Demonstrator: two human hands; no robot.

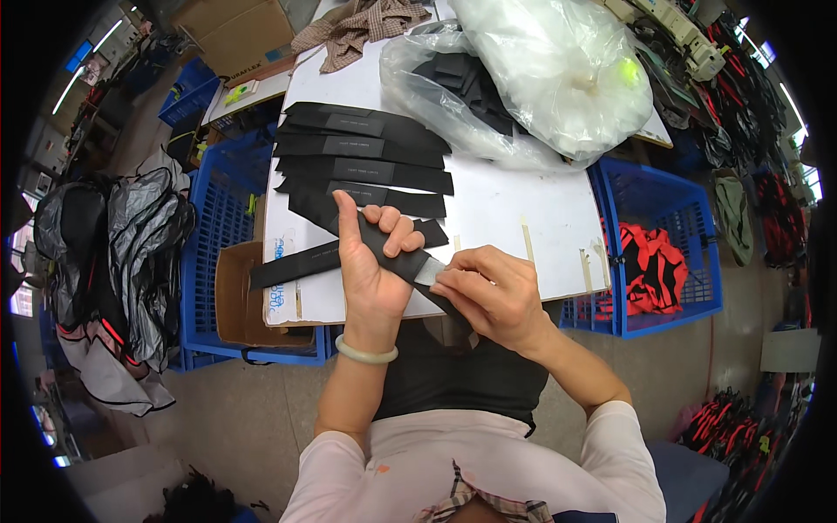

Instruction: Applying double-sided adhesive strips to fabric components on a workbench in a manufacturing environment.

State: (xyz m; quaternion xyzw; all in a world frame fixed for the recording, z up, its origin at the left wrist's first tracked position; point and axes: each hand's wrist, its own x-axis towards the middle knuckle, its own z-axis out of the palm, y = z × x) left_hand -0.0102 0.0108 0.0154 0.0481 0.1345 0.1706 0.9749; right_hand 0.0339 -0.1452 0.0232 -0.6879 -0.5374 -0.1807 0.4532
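My left hand (373, 277) has its fingers curled round a black fabric strip (312, 207), with the thumb sticking up. The strip slants from the table's middle toward my lap. In a pinch, my right hand (497, 292) grips a small whitish, film-like piece (428, 271) lying against that strip; how far the two are joined I cannot tell. Under my left wrist and fingers passes another black strip (301, 265), flat on the white table (497, 209). Beyond my left hand, several black strips with printed grey patches (353, 146) lie in an overlapping row.
A clear plastic bag (410, 74) with black pieces and a big whitish bag (558, 78) occupy the table's far right. A checked cloth (362, 30) lies at the back. Blue crates (713, 261) flank the table, the right one holding red-and-black pieces. A cardboard box (240, 296) stands at the left edge.
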